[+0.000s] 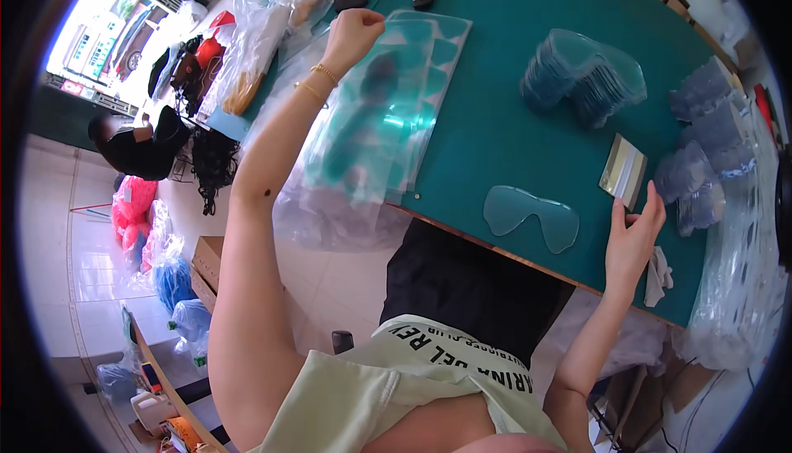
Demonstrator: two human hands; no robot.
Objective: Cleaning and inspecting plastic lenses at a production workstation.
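At the far left, beyond the table edge, another person in dark clothing (136, 146) is seen bent over on the tiled floor (74, 230), well apart from the work; pink and blue filled bags (153, 238) lie near.

The left hand (351, 36) is raised over the left part of the green table (511, 139). Its fingers are pinched shut on the upper corner of a clear film sheet (375, 115), which is lifted and hangs tilted above a stack of similar die-cut sheets (437, 65). The step in hand is judged to be the lifting of one sheet off that stack.

Toward the middle, a single clear goggle-shaped lens (530, 216) lies flat near the table's near edge, touched by neither hand. Behind it a heap of stacked lenses (582, 73) is noted.

At the right, the right hand (634, 234) rests with fingers extended and spread, fingertips touching the lower edge of a small shiny card or foil pack (624, 171); nothing is clasped. Bagged lens bundles (701, 156) lie just beside it.

The next move is judged to call for a steady pull so that the sheet comes away without dragging those beneath, with the right hand brought across to support it.
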